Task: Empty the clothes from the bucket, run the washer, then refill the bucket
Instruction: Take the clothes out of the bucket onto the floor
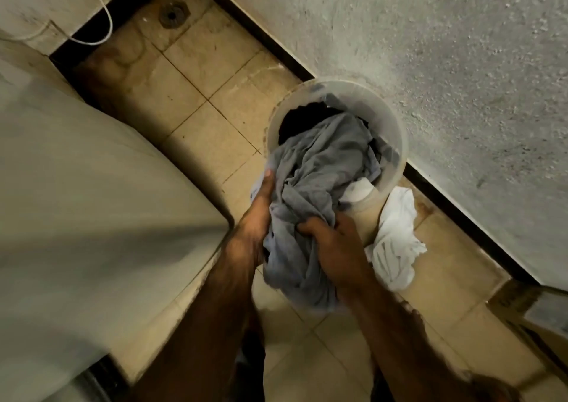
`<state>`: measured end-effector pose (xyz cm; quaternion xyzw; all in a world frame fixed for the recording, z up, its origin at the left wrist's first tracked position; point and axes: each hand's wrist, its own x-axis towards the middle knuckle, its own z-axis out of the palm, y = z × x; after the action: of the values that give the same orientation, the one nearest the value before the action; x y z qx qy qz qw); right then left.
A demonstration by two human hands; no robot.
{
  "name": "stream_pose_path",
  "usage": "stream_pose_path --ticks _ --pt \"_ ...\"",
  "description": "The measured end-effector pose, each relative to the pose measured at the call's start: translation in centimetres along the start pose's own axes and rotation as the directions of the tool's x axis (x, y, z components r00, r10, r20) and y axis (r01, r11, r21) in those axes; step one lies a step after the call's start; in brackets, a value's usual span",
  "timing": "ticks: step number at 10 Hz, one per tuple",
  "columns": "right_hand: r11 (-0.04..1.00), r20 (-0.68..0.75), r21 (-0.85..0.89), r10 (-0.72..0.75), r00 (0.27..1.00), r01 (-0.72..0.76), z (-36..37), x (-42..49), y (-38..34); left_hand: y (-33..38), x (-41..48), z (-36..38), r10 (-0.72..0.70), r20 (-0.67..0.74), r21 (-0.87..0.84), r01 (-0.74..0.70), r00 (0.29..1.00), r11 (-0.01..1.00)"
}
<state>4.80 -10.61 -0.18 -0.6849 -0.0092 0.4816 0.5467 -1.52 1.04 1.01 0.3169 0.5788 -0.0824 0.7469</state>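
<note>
Grey garment [310, 186] half out of translucent bucket [396, 143], both hands engaged
Bucket standing on tiled floor [190, 75] against rough wall [461, 63], dark clothes still inside; white cloth [396, 241] draped outside its near rim. Left hand [255, 220] pressed along garment's side, fingers extended, gathering slack; right hand [335, 241] clenched on bunched fabric from above, forearms converging downward. Two-handed hold judged to keep loose folds together for lifting toward pale washer [76, 186] at left

Translucent bucket [396, 131] by wall, grey garment [319, 168] spilling out (white cloth [396, 241] beside)
</note>
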Motion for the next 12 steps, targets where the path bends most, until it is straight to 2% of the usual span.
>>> stream_pose_path --ticks 1,2,3,4,5,6,7,8,9,10,11,12 --pt "0.998 0.077 0.002 0.065 0.995 -0.066 0.2 -0.5 1.4 -0.8 3.3 0.4 0.089 0.025 -0.041 -0.088 0.996 0.995" --pt "0.996 0.161 -0.004 0.085 0.983 -0.086 -0.2 0.4 1.2 0.1 4.1 0.8 0.096 0.061 -0.123 -0.088 0.994 0.988" --pt "0.995 0.152 -0.012 0.104 0.983 -0.104 -0.4 1.3 1.1 -0.3 4.2 0.9 0.027 0.039 -0.013 -0.026 0.999 1.000" --pt "0.996 0.053 -0.014 0.086 0.995 -0.086 -0.4 1.8 1.0 -0.2 4.2 0.7 0.058 -0.150 0.052 -0.050 0.987 0.997" --pt "0.989 -0.245 -0.132 0.025 0.969 -0.059 -0.1 2.9 0.7 -0.3 3.9 1.4 0.223 -0.299 0.318 -0.123 0.928 0.940" --pt "0.981 -0.237 -0.155 0.082 0.968 -0.121 0.5 3.9 0.0 -1.4 2.3 2.2 0.391 -0.213 0.567 -0.213 0.895 0.796" --pt "0.988 -0.062 0.031 0.151 0.987 -0.149 0.3 6.2 -0.5 -4.4 -0.5 2.9 0.622 0.018 0.878 -0.310 0.783 0.365" --pt "0.975 0.010 0.053 0.214 0.977 -0.214 -0.4 6.7 -1.2 -6.8 -2.4 2.7 0.595 0.106 0.876 -0.358 0.797 0.323" --pt "0.982 -0.114 -0.005 0.188 0.976 -0.189 -0.4 6.4 -1.3 -7.5 -3.4 2.3 0.646 0.147 0.796 -0.477 0.749 0.372" --pt "0.998 -0.225 0.014 -0.056 0.973 0.061 0.0 5.6 -2.2 -6.0 -2.9 1.8 0.461 -0.025 0.389 -0.416 0.887 0.822" --pt "0.990 -0.257 0.039 -0.121 0.959 0.136 0.4 5.1 -2.4 -5.1 -2.0 1.0 0.270 -0.069 0.110 -0.262 0.960 0.959" --pt "0.994 -0.238 0.074 -0.058 0.969 0.078 0.5 4.2 -2.3 -3.6 -1.1 0.7 0.193 -0.053 0.029 -0.191 0.980 0.981"
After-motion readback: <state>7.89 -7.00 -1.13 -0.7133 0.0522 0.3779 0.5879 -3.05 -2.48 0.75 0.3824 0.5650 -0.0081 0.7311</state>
